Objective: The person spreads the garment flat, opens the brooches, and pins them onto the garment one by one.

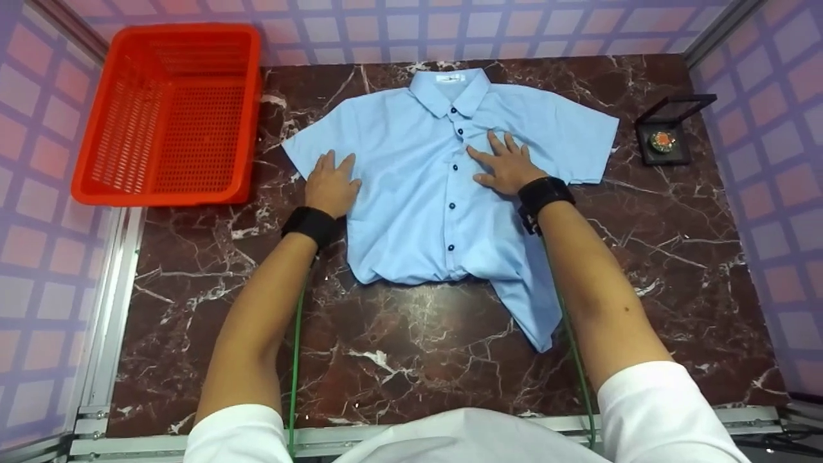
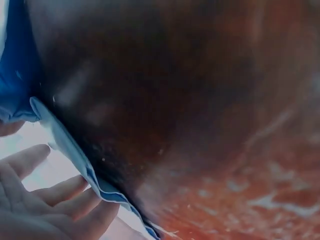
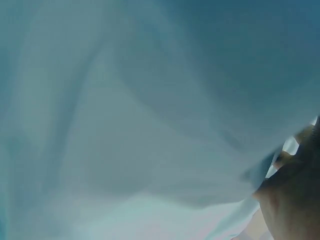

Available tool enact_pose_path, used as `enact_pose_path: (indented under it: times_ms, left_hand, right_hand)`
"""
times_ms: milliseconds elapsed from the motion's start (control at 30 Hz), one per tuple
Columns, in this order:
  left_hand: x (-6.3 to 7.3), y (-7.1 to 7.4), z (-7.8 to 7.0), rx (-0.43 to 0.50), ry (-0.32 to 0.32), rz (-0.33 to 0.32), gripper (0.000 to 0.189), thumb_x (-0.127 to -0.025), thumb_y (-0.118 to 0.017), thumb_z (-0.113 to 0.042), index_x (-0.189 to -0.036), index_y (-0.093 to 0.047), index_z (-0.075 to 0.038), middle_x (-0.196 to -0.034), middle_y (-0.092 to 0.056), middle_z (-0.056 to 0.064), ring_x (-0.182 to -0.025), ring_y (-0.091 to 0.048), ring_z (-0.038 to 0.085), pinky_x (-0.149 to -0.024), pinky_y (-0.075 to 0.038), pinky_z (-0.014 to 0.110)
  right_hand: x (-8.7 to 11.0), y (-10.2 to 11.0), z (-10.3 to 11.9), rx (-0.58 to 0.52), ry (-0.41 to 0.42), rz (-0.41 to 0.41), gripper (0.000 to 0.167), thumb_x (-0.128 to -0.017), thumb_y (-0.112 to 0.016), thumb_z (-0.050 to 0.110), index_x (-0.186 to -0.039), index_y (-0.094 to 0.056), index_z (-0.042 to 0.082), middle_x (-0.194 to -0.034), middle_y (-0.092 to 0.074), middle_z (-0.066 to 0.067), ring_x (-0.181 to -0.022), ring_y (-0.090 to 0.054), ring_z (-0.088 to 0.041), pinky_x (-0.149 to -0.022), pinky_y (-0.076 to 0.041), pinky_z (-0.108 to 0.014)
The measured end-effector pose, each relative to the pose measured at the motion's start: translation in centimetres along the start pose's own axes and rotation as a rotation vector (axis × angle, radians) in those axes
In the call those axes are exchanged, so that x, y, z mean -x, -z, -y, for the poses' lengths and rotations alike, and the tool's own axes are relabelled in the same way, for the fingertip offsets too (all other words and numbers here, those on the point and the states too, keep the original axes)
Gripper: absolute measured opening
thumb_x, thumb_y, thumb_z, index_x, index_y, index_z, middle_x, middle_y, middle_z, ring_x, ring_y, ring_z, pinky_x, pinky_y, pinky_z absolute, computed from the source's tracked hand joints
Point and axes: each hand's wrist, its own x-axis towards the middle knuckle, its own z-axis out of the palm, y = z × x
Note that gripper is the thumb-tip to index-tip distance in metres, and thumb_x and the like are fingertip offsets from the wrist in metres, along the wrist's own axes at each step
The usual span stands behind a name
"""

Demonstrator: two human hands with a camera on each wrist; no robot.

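Observation:
A light blue short-sleeved shirt [image 1: 405, 186] with dark buttons lies front up on the table, collar toward the back wall. Its lower hem is bunched, and one corner trails toward the front right. My left hand [image 1: 332, 188] rests with spread fingers on the left sleeve's lower edge beside the body of the shirt; in the left wrist view its fingers [image 2: 75, 195] meet the cloth edge. On the chest, right of the button row, my right hand [image 1: 508, 168] lies with fingers spread on the cloth. Blue fabric [image 3: 150, 125] fills most of the right wrist view.
A red plastic basket [image 1: 247, 128] stands at the back left. At the back right sits a small open black case [image 1: 665, 157] with a round gold-and-red piece inside. Dark marble-patterned table [image 1: 398, 373] surrounds the shirt, and checked panels [image 1: 386, 29] wall it in. Green cables [image 1: 297, 347] run from both wrists.

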Motion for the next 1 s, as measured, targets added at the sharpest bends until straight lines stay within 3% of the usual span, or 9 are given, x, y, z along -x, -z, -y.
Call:
enact_pose_path:
  times_ms: [300, 567, 733, 1000]
  left_hand:
    - [-2.3, 1.1, 1.1, -0.026, 0.063, 0.129, 0.058, -0.104, -0.044, -0.025, -0.157, -0.032, -0.007, -0.162, -0.014, 0.029, -0.150, -0.009, 0.047, -0.120, -0.013, 0.056]
    - [-3.9, 2.7, 0.4, -0.026, 0.111, 0.280, 0.060, -0.106, -0.042, -0.023, -0.161, -0.021, -0.009, -0.163, -0.002, 0.031, -0.151, 0.002, 0.045, -0.121, -0.010, 0.056]
    - [-4.1, 3.2, 0.3, -0.028, 0.141, 0.281, 0.060, -0.106, -0.043, -0.023, -0.160, -0.022, -0.009, -0.164, -0.002, 0.030, -0.151, 0.000, 0.043, -0.121, -0.012, 0.055]
    - [-4.1, 3.0, 0.3, -0.021, 0.133, 0.276, 0.059, -0.107, -0.042, -0.024, -0.161, -0.022, -0.010, -0.164, -0.002, 0.029, -0.152, 0.002, 0.042, -0.121, -0.011, 0.054]
  right_hand:
    - [-0.2, -0.3, 0.2, -0.017, -0.009, 0.008, 0.065, -0.106, -0.042, 0.046, -0.162, -0.012, 0.030, -0.166, 0.015, -0.015, -0.149, 0.020, -0.043, -0.116, 0.009, -0.065]
    - [0.0, -0.5, 0.1, -0.036, -0.015, -0.008, 0.065, -0.106, -0.044, 0.044, -0.162, -0.015, 0.028, -0.167, 0.012, -0.016, -0.149, 0.018, -0.044, -0.115, 0.009, -0.067]
    - [-0.3, -0.2, 0.3, -0.039, -0.006, -0.015, 0.065, -0.106, -0.046, 0.045, -0.162, -0.016, 0.030, -0.167, 0.012, -0.016, -0.149, 0.018, -0.044, -0.115, 0.009, -0.066]
    - [-0.2, 0.1, 0.3, -0.027, -0.022, -0.002, 0.066, -0.106, -0.045, 0.045, -0.162, -0.015, 0.030, -0.166, 0.013, -0.016, -0.148, 0.019, -0.043, -0.115, 0.009, -0.066]
